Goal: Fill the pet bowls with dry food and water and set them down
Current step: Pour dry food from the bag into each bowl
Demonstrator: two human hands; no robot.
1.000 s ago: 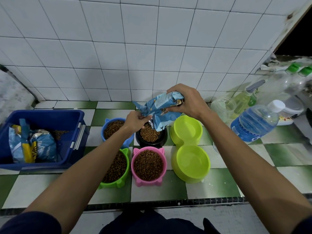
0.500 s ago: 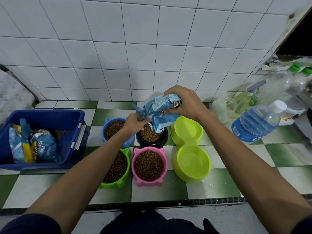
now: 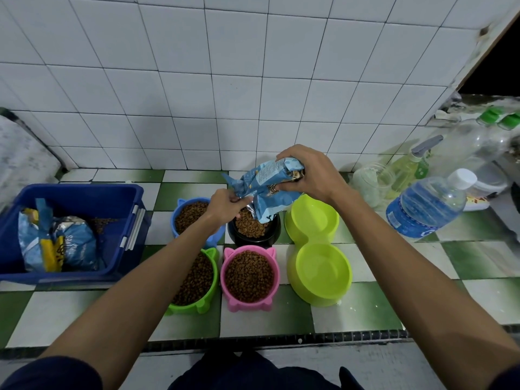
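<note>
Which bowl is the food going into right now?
Find the cluster of bowls on the green-and-white checkered tiles, right of the blue bin. In the back row, between the blue bowl and the lime double bowl, sits the black bowl. It is the only dark one, under the tipped blue bag.

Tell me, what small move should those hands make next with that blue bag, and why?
Probably swing the food bag, held by the right hand and left hand, over to the double bowl. The black bowl under it already holds kibble, while both yellow-green cups hold none.
</note>
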